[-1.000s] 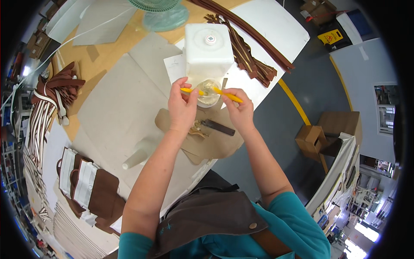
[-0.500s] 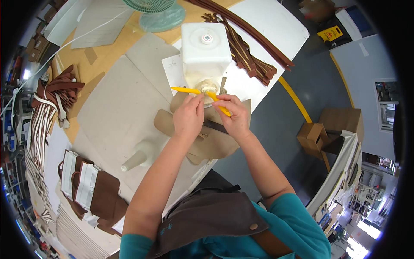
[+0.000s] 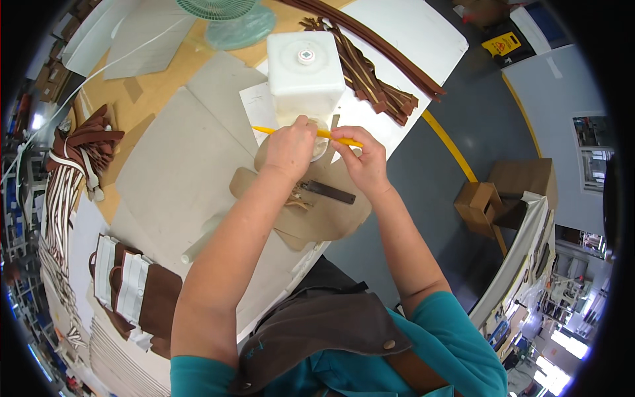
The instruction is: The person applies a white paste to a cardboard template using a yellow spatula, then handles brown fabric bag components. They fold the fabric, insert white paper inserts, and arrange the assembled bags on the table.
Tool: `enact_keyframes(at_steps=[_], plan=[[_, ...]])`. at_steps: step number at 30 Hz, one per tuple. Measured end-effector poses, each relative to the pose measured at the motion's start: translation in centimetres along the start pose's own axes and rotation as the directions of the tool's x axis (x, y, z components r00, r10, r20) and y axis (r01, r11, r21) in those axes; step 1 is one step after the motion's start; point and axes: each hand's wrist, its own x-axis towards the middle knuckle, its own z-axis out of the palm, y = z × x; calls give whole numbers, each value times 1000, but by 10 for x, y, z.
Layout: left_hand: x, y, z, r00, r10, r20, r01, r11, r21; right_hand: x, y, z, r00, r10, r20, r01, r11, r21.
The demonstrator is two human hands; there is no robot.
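Observation:
My left hand point(image 3: 291, 149) is closed near the middle of a slim yellow pen-like stick point(image 3: 262, 130), whose pointed end sticks out to the left. My right hand point(image 3: 366, 159) pinches its right-hand stretch between thumb and fingers. The stick lies nearly level above a small round dish point(image 3: 320, 153), which my hands partly cover. Right behind the dish stands a white square-bodied plastic container point(image 3: 305, 69). Below my hands, a dark flat metal bar point(image 3: 331, 192) rests on tan sheet pieces point(image 3: 334, 221), beside some small tan scraps point(image 3: 299, 202).
Brown strips point(image 3: 374, 79) lie at the back right. A green fan point(image 3: 221, 8) stands at the back. Brown and white pieces point(image 3: 159, 298) sit at the left, near a pale cone-shaped thing point(image 3: 198, 246) partly behind my left arm. Cardboard boxes point(image 3: 479, 205) stand on the floor to the right.
Two yellow lengths, at an angle to each other before, now line up as one straight stick. My right hand has risen and its fingers have turned. The metal bar shows more fully.

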Motion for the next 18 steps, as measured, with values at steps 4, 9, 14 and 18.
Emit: enact_keyframes(at_steps=[4, 9, 14, 18], plan=[[-2, -4, 5, 998, 55, -18, -55, 998, 7, 4, 0, -5, 994, 108, 29, -109, 993, 50], [3, -6, -3, 988, 149, 38, -151, 988, 32, 10, 3, 1, 979, 199, 48, -202, 976, 79], [20, 1, -7, 972, 161, 169, -179, 979, 97, 26, 10, -4, 985, 120, 126, -131, 988, 80], [25, -3, -9, 961, 130, 244, -159, 982, 102, 31, 6, 2, 991, 87, 99, -88, 996, 10]])
